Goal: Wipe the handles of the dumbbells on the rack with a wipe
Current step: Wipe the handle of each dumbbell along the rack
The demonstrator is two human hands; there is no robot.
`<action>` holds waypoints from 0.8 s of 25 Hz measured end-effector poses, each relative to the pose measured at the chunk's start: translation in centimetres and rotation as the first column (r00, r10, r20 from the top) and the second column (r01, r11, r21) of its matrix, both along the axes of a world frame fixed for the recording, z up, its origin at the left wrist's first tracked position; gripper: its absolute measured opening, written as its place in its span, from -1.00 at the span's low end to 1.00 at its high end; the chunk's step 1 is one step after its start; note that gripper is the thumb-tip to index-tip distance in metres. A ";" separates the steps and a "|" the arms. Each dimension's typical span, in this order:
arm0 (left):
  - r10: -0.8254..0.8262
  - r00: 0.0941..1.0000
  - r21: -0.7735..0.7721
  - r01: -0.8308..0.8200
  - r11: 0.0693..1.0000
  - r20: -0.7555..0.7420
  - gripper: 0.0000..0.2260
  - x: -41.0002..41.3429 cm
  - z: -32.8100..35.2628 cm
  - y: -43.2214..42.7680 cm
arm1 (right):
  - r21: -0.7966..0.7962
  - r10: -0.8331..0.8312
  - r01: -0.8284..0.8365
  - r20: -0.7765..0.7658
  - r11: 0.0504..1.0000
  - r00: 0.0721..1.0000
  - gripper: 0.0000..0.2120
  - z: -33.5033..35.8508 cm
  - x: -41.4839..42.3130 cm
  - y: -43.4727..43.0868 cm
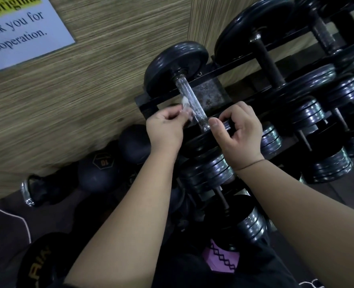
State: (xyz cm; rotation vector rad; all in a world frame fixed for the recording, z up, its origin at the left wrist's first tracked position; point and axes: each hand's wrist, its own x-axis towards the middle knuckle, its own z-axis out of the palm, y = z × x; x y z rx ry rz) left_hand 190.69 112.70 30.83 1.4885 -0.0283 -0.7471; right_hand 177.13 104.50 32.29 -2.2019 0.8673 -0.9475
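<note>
Our forearms (130, 215) lead to both hands. Left hand (165, 125) pinches the white wipe (185, 106) in curled fingertips, against the knurled handle (192, 102) just beyond them. Right hand (238, 134) curls round that dumbbell's near plate (201, 140). Past the fingers, the rack (234, 67) carries more dumbbells (253, 23).

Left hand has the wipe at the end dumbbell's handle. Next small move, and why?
Probably wrap the wipe round the handle and slide it up toward the far plate. The left hand pinches the wipe against the handle's left side, low down, so the upper stretch is uncovered. The right hand grips the near plate, seemingly steadying the dumbbell.
</note>
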 end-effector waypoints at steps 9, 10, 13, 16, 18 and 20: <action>0.180 0.984 -0.036 -0.180 0.983 -0.007 -0.86 3.2 2.0 -2.4 | 0.048 0.013 -0.013 -0.007 0.999 1.000 -0.61 0.2 -0.1 0.0; 0.182 0.983 -0.048 -0.182 0.982 -0.013 -0.86 3.1 1.9 -2.4 | 0.048 0.011 -0.010 -0.011 0.999 1.000 -0.61 0.3 -0.1 0.0; 0.004 0.996 -0.011 -0.005 1.000 -0.088 -0.89 1.0 1.6 -0.5 | 0.037 0.008 -0.008 0.001 0.999 1.000 -0.60 0.1 -0.1 -0.2; -0.155 0.978 0.044 0.162 0.986 -0.139 -0.89 -0.6 1.4 1.1 | 0.020 0.010 -0.010 0.004 1.000 1.000 -0.60 0.0 -0.1 -0.2; -0.145 0.981 0.028 0.150 0.988 -0.131 -0.86 0.0 1.7 0.9 | 0.029 0.016 -0.016 0.008 0.999 1.000 -0.60 0.1 -0.1 -0.2; -0.050 0.987 -0.042 0.045 0.998 -0.150 -0.89 1.2 2.5 -0.1 | 0.056 0.032 -0.032 0.006 0.998 0.999 -0.59 0.3 -0.2 -0.3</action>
